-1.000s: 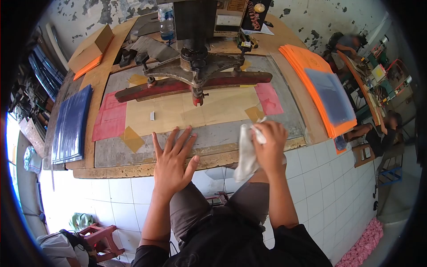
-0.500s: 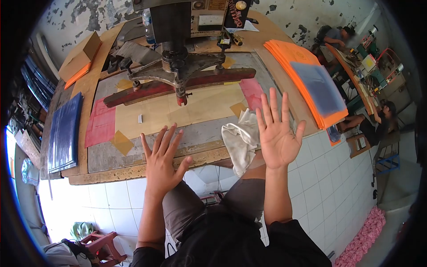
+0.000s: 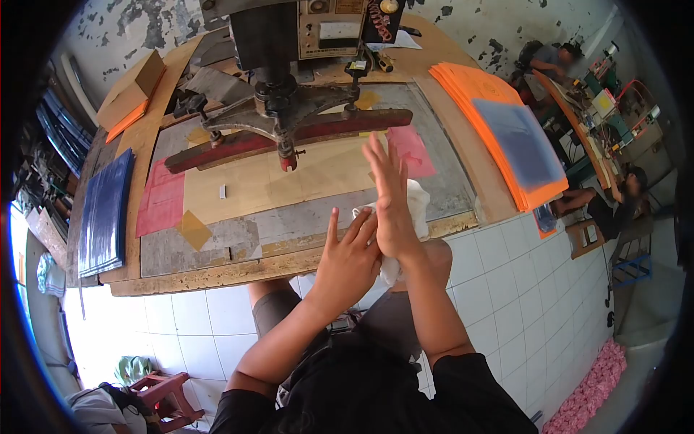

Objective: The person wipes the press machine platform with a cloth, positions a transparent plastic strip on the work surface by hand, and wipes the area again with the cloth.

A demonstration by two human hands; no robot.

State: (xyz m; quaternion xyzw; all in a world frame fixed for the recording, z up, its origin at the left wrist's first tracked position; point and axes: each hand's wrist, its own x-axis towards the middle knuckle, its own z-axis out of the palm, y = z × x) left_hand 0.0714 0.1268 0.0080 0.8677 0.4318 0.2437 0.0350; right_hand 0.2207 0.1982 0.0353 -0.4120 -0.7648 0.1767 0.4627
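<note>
Palm turned sideways and fingers stretched upward, my right hand (image 3: 394, 210) is open above the table's front edge. My left hand (image 3: 348, 257) touches it near the palm, with its fingers apart and nothing seen in them. Behind both hands lies a white cloth (image 3: 417, 206), partly hidden, hanging over the edge. Beyond them a yellowish sheet (image 3: 253, 181) lies on the grey plate (image 3: 452, 189), with a pink piece (image 3: 160, 199) at its left and another (image 3: 410, 150) at its right. A small white piece (image 3: 223, 192) rests on the sheet.
A press head with a red bar (image 3: 325, 130) stands over the sheet. Orange sheets (image 3: 473, 83) with clear blue film (image 3: 517, 137) lie at the right, blue sheets (image 3: 107, 213) and a cardboard box (image 3: 130, 90) at the left. Two other people sit at the far right.
My right hand let go of the cloth, rose open, then turned sideways and moved left. My left hand left the table edge and moved right to meet it.
</note>
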